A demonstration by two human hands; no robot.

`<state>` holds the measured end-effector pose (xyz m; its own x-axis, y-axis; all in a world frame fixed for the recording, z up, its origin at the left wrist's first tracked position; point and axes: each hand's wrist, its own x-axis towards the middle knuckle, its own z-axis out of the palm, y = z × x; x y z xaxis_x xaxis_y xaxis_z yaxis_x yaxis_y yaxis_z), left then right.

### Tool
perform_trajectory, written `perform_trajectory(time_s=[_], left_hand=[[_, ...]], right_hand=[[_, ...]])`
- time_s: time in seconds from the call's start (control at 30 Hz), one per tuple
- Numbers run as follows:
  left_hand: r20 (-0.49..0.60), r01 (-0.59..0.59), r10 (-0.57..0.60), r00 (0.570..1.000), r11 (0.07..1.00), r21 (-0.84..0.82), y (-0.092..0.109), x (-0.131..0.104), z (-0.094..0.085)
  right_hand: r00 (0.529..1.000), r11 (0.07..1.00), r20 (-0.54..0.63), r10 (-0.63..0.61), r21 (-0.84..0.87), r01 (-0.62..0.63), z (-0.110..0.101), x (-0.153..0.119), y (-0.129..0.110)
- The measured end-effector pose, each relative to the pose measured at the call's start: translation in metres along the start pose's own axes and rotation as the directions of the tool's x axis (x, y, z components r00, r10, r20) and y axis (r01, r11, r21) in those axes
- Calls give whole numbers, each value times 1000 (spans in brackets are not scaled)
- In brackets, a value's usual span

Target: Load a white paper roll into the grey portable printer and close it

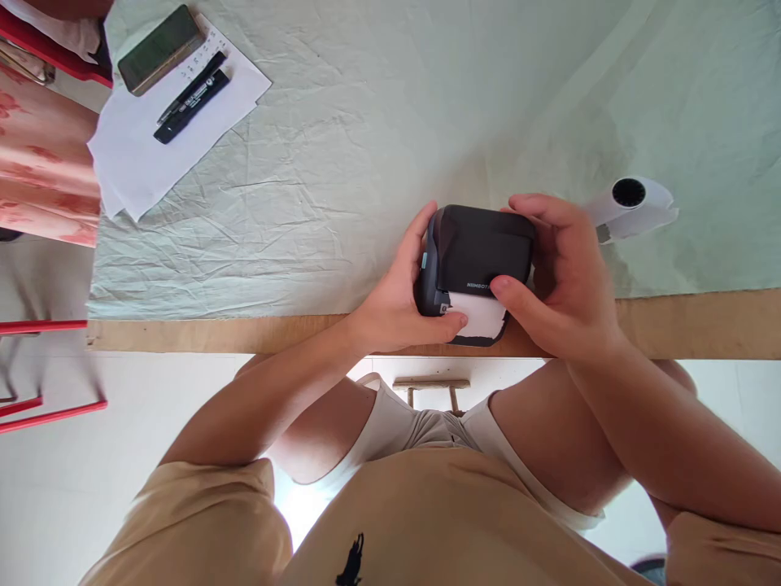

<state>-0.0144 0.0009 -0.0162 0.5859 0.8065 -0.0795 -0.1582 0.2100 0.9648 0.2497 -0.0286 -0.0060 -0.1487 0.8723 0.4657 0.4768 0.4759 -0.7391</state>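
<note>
Far left, red bars (pixel 54 417) low down, pink floral cloth (pixel 45 167) above them. Next, top left of the table: loose white papers (pixel 143 155), phone (pixel 162 50) lying on their upper end, then a slim black pen (pixel 190 88) and a thicker black marker (pixel 192 107) side by side. Wrinkled pale green tablecloth (pixel 342 130) runs across from there.

Right of middle, at the table's front edge: left hand (pixel 399 297) grips a black device (pixel 485 244), fingers along its left side, thumb on the white paper (pixel 479 313) showing at its near end. Can't tell from here if the device rests on the table or is lifted. Right hand (pixel 567 277) grips it too, thumb on the dark top by the lettering, fingers bent round the right side. Just beyond that hand, a white roll (pixel 650 199) with a dark round end, partly unrolled, on the cloth.
</note>
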Motion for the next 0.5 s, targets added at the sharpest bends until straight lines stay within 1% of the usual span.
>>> perform_trajectory(time_s=[0.1, 0.2, 0.33, 0.4, 0.5], left_hand=[[-21, -42, 42, 999, 998, -41, 1, 1, 1], [-66, -51, 49, 997, 998, -40, 4, 4, 4], [-58, -56, 56, 997, 998, -1, 6, 6, 6], [-46, -73, 72, 996, 997, -14, 5, 6, 5], [-28, -67, 66, 997, 997, -37, 4, 6, 4]], right_hand=[[998, 998, 54, 45, -38, -43, 2, -3, 7], [995, 998, 88, 46, -37, -43, 0, -3, 8], [991, 998, 134, 26, -65, -17, -4, -2, 2], [991, 997, 130, 12, -82, -2, -6, -3, 0], [993, 998, 120, -13, -57, 20, -4, -4, 0]])
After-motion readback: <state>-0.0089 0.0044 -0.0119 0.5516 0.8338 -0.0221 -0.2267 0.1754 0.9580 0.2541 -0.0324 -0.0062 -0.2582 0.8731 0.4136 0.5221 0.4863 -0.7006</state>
